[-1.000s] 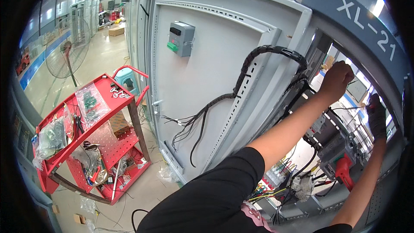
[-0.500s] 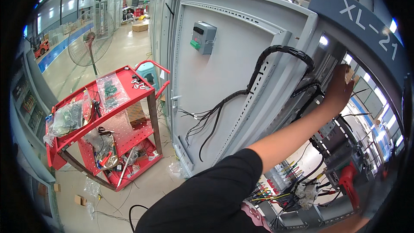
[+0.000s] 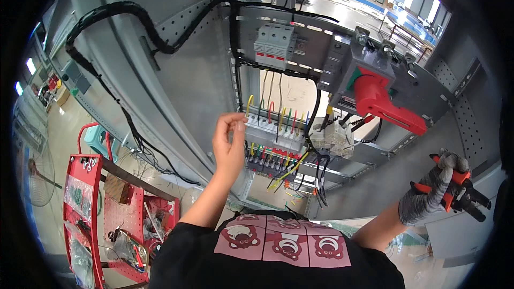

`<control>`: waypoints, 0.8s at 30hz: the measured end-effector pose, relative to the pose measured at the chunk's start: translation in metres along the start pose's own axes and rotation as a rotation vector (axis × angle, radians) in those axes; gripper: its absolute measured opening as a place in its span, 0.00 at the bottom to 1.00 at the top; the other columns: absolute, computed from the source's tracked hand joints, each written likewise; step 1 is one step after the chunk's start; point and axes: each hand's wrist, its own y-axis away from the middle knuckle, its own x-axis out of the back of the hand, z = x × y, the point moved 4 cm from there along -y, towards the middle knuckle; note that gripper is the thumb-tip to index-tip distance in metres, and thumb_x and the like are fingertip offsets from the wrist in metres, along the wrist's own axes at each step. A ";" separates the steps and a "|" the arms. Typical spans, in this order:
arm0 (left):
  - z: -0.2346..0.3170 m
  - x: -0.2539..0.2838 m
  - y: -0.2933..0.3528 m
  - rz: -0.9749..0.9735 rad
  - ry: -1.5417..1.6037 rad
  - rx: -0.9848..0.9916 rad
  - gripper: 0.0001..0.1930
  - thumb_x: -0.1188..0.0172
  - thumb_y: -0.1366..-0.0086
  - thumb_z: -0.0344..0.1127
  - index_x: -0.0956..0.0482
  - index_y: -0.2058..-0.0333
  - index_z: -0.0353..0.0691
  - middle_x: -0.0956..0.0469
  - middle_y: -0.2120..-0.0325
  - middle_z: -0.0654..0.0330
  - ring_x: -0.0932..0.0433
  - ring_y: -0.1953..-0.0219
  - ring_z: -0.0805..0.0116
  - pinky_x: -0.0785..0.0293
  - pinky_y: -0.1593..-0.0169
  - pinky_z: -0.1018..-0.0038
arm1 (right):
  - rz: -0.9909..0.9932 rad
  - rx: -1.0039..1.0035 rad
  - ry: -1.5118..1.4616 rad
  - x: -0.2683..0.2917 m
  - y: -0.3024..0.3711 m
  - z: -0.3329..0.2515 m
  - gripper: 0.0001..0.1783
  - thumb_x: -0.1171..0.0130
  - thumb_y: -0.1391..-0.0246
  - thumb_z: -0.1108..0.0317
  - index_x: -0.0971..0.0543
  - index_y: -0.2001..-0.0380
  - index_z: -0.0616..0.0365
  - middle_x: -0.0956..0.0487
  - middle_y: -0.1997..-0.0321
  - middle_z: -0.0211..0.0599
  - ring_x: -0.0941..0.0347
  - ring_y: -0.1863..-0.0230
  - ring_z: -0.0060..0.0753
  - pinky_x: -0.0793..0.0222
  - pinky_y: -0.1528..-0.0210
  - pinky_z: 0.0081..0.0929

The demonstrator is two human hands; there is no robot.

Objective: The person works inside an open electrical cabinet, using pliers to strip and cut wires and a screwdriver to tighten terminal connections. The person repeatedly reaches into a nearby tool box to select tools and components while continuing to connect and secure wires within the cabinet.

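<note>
My bare left hand (image 3: 229, 142) reaches up to the left end of a row of white circuit breakers (image 3: 276, 131). Its thumb and index finger are closed together at a short yellow wire (image 3: 250, 103) that curves up there. Several short coloured wires stand along the top of this row. Off to the right, my right hand (image 3: 428, 198) wears a grey glove and grips wire strippers (image 3: 452, 187) with red and black handles, their dark jaws pointing away to the right. Below the row lies a lower terminal strip (image 3: 270, 161) with red and yellow parts.
A large switch with a red handle (image 3: 383, 101) juts from the mounting plate. Another white breaker block (image 3: 274, 45) sits higher up. A black wrapped cable bundle (image 3: 115, 10) runs across to the cabinet door. A red tool cart (image 3: 99, 208) stands at lower left, beside a fan.
My view has turned from the door and cart toward the cabinet's inside. The left arm, earlier raised to the upper frame, is now down at the breaker row. The strippers have come into view.
</note>
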 end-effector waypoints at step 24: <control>0.017 -0.078 -0.036 -0.622 -0.119 -0.421 0.10 0.42 0.47 0.19 0.21 0.65 0.36 0.21 0.65 0.57 0.24 0.68 0.66 0.29 0.65 0.75 | -0.763 -0.358 1.036 -0.099 0.146 0.049 0.33 0.39 0.66 0.69 0.31 0.51 0.67 0.26 0.61 0.54 0.29 0.59 0.56 0.33 0.55 0.43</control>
